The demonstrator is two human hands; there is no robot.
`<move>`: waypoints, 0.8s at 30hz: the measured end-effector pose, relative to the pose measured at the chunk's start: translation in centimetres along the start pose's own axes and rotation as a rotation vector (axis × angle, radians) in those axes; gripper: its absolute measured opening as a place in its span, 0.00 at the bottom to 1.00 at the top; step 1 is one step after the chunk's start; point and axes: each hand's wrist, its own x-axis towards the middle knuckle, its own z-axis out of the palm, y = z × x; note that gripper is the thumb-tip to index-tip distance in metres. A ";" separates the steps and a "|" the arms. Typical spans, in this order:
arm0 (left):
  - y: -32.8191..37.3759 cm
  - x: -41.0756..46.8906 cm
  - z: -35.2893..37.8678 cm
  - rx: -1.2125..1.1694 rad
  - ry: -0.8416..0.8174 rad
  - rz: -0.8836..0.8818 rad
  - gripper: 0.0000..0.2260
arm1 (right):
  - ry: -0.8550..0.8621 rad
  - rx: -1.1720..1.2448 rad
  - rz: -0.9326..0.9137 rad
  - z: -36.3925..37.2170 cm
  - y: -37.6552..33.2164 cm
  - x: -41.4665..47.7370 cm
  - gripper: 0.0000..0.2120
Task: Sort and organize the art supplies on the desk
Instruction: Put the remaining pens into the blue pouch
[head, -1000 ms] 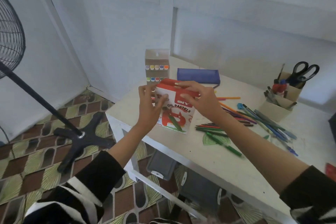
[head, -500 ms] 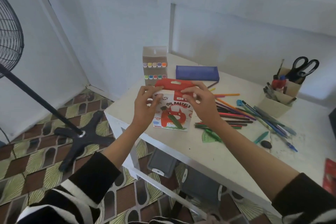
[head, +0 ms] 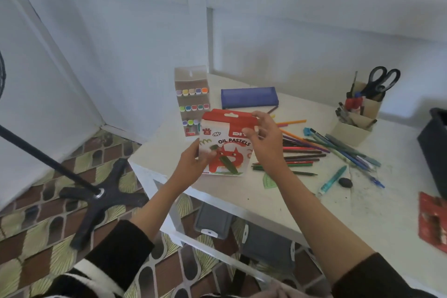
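I hold a white and red oil pastels box [head: 226, 150] upright above the front left of the white desk [head: 278, 198]. My left hand [head: 193, 164] grips its lower left edge. My right hand [head: 267, 140] clasps the right side, thumb on the red top flap. Loose coloured pencils [head: 302, 155] and pens [head: 348, 150] lie scattered to the right. A clear marker case [head: 192, 101] stands behind the box, next to a blue pencil case [head: 249, 97].
A cardboard holder [head: 355, 123] with black scissors [head: 381, 81] stands at the back right. A teal pen [head: 333, 179] and a dark eraser [head: 345, 182] lie near the front. A dark bin [head: 435, 147] and a red pack [head: 433, 220] sit at the right edge. A fan stand [head: 96, 193] is on the floor.
The box has turned to face me and dropped a little. My left hand slid from the top flap down to the lower left edge. My right hand stays at the top right.
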 end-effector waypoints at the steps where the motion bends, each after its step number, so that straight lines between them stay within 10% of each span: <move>1: -0.8 -0.3 0.2 0.020 -0.041 -0.015 0.14 | 0.029 0.017 0.016 -0.3 0.1 -0.2 0.13; 17: 6.7 1.8 15.0 -0.224 -0.283 -0.094 0.13 | 0.479 0.189 0.348 -14.0 2.4 -5.7 0.25; 24: 9.1 -0.2 26.8 -0.229 -0.558 -0.197 0.08 | 0.670 -0.237 0.382 -27.9 2.1 -11.0 0.13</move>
